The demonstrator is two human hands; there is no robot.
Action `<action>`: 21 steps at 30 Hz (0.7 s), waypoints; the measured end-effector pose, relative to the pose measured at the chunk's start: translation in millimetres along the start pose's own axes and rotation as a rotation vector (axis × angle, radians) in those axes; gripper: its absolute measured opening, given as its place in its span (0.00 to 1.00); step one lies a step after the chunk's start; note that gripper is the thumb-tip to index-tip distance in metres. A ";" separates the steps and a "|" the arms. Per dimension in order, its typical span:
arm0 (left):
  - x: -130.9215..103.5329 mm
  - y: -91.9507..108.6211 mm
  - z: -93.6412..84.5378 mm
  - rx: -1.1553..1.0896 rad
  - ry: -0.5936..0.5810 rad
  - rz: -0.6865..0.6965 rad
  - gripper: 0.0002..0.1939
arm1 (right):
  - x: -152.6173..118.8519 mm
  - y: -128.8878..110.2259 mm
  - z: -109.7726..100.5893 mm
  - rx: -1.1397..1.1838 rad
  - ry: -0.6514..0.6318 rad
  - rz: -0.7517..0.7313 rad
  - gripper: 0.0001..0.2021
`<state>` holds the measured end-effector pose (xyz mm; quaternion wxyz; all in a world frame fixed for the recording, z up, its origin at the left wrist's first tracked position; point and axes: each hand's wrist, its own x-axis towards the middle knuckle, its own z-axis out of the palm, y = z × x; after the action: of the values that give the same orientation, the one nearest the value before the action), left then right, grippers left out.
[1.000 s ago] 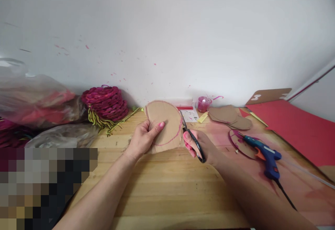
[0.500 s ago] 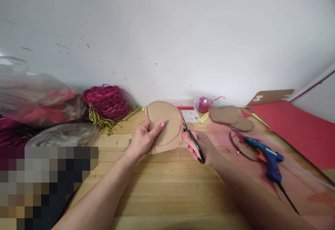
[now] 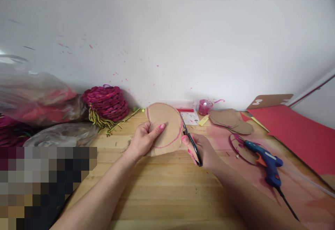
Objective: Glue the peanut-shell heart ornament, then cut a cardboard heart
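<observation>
My left hand (image 3: 143,138) pinches a piece of brown cardboard (image 3: 167,121) by its lower left, thumb on top and the other fingers underneath. A pink line is drawn on the cardboard in a rounded outline. In my right hand (image 3: 200,149) is a pair of scissors (image 3: 193,144) with black handles, my fingers through the loops. The blades lie along the cardboard's right edge, close to the pink line. Whether the blades are fully closed I cannot tell.
A blue glue gun (image 3: 269,160) rests on a cardboard disc (image 3: 243,149) at right. Beyond are cardboard cutouts (image 3: 225,118), a cup of pink paint (image 3: 204,107) and a red sheet (image 3: 295,128). A magenta cord bundle (image 3: 106,102) and plastic bags (image 3: 39,97) stand at left.
The scissors and my right hand have shifted slightly left and down, at the cardboard's right edge. My left hand keeps its hold. The camera view has moved a little.
</observation>
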<state>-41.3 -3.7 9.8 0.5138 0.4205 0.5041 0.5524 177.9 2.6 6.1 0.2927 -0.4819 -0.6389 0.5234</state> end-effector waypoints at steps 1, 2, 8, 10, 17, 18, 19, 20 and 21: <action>0.4 -0.5 -0.5 -0.006 -0.002 -0.004 0.22 | -0.3 -0.9 -0.2 -0.005 -0.003 -0.003 0.29; 0.8 -0.9 -1.1 -0.009 -0.004 -0.008 0.23 | -0.5 -1.6 -0.5 -0.008 -0.006 -0.006 0.29; 1.4 3.5 -4.3 0.015 -0.031 -0.047 0.24 | -0.8 -1.3 -1.1 0.013 0.005 -0.003 0.27; 0.8 6.1 -4.8 0.022 -0.070 -0.068 0.24 | -0.9 -1.0 -1.6 0.016 0.005 -0.004 0.26; -1.0 8.2 -6.4 0.078 -0.132 -0.085 0.25 | -1.4 -3.6 -5.3 -0.066 0.005 -0.032 0.25; -1.0 8.1 -6.3 0.081 -0.131 -0.083 0.25 | -0.9 -3.0 -5.5 -0.059 0.006 -0.029 0.26; -1.0 8.1 -6.1 0.079 -0.131 -0.080 0.25 | -0.3 -2.1 -5.6 -0.051 0.011 -0.029 0.27; -0.9 8.0 -5.8 0.074 -0.131 -0.077 0.25 | 0.4 -1.1 -5.7 -0.046 0.014 -0.032 0.28; -0.7 8.0 -5.6 0.071 -0.134 -0.076 0.25 | 1.2 -0.2 -5.8 -0.045 0.016 -0.036 0.28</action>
<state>-47.9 -4.8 17.0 0.5516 0.4550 0.5034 0.4852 182.4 5.9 7.7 0.2964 -0.4808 -0.6566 0.4999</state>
